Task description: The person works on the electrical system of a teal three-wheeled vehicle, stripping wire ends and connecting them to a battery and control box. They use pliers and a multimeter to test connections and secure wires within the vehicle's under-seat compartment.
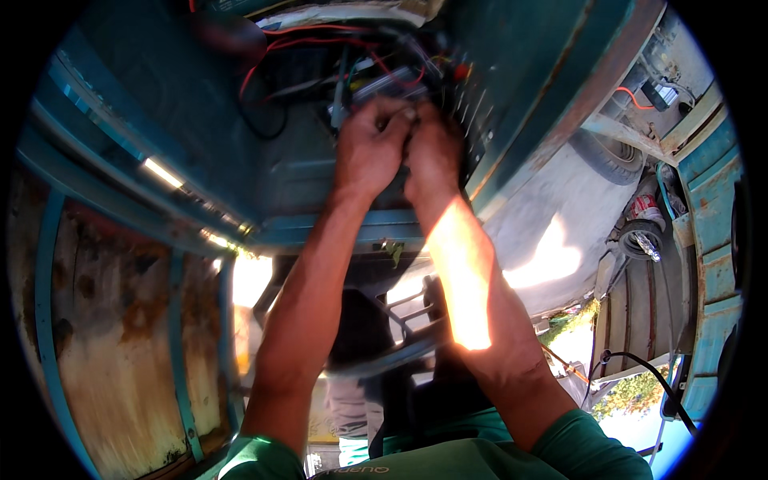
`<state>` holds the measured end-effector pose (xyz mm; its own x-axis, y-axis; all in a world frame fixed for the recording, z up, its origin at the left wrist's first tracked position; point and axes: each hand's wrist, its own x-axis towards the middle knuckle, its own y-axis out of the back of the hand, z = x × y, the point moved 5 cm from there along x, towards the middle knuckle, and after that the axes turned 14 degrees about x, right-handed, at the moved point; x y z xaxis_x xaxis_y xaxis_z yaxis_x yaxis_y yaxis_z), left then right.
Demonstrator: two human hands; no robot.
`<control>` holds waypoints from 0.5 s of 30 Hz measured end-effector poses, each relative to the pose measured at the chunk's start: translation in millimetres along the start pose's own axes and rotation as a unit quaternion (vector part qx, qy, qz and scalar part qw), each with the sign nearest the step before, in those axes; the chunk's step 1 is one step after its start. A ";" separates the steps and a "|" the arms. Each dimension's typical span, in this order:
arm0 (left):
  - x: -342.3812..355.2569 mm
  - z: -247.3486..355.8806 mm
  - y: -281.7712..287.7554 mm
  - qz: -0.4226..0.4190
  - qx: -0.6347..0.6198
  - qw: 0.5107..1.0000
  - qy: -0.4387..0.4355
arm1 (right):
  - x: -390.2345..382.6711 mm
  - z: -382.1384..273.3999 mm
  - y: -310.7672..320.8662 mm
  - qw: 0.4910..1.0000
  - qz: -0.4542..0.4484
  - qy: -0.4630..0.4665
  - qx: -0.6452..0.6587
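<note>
Working close together, head view: left hand (371, 142) and right hand (435, 150) are meeting inside a teal metal compartment (292, 182). Fingers (398, 122) are curling inward; cannot tell what they are grasping. Red wires (320, 40) and a grey part (386, 84) are lying inside, just beyond. Apparently handling wiring; next move is probably calling for steady pinching.

A rust-stained panel (116, 320) is filling the lower left; a dark tire (618, 162) is showing at upper right.
</note>
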<state>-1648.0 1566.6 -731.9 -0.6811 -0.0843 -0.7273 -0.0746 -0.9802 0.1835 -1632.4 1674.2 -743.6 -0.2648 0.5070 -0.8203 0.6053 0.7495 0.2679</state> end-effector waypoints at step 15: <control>-11.8 18.2 17.0 0.059 0.206 0.961 -0.175 | 15.9 20.9 11.4 0.941 -0.171 0.274 -0.101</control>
<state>-1654.5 1554.2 -708.2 -0.9006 -0.0548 -0.4312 -0.2139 -0.8077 0.5494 -1614.0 1681.9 -764.2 -0.7982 0.3240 -0.5079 0.2744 0.9461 0.1722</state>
